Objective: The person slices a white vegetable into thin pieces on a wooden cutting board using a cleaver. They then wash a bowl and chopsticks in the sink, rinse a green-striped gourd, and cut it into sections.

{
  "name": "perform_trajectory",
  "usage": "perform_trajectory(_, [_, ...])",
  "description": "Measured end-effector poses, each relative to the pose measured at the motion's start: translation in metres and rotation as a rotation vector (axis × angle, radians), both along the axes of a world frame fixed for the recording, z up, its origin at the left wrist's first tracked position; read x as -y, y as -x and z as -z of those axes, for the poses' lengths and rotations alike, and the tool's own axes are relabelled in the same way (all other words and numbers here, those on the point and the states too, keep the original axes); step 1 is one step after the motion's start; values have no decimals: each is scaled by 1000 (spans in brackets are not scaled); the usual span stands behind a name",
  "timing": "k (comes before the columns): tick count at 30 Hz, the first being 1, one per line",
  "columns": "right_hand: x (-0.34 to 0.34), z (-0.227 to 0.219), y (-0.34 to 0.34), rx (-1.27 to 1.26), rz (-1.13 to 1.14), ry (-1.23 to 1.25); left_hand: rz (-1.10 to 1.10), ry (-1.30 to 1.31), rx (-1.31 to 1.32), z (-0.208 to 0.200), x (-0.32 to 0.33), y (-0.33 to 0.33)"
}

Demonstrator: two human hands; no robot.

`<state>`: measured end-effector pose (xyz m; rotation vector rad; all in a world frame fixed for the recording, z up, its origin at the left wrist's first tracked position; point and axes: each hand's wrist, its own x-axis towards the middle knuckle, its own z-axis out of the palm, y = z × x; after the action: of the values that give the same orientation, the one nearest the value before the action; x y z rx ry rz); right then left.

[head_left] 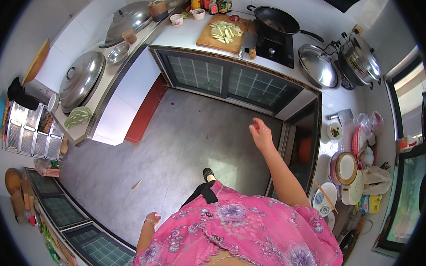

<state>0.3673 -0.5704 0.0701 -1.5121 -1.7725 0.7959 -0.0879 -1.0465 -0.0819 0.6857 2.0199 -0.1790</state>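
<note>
Grey floor (189,129), both hands free, nothing touched.
Step reads as crossing on foot: keep the right forearm clear of the right table (324,149), step round the brown scrap (136,185). Nearest things: dark cabinet (295,141) to the right of the right hand (261,136); glass-door cabinet (100,245) to the left of the left hand (151,218). Right fingers half curled, gap showing, no grip; left fingers loosely curled, no object visible, exact opening can't tell. Count, big to small, on the far table (182,35): 1 wok (277,22), 1 board (205,37), 1 cleaver (250,40), 2 white tubs (176,20), 1 red onion (235,18); pale cut pieces (225,31) heaped, too many to count.
</note>
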Motion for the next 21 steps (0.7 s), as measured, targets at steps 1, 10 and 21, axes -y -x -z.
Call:
perform_trajectory(1, [-28,0,12,13,34,-48,-6,-11,13,3,-15,9])
perform_trajectory(10, [-253,22,104,80,152,-72,-121,-105,-125,-43,-116,51])
perform_trajectory(21, [-466,142,113,794,369,-49,-472,129,-181,-85,-93,13])
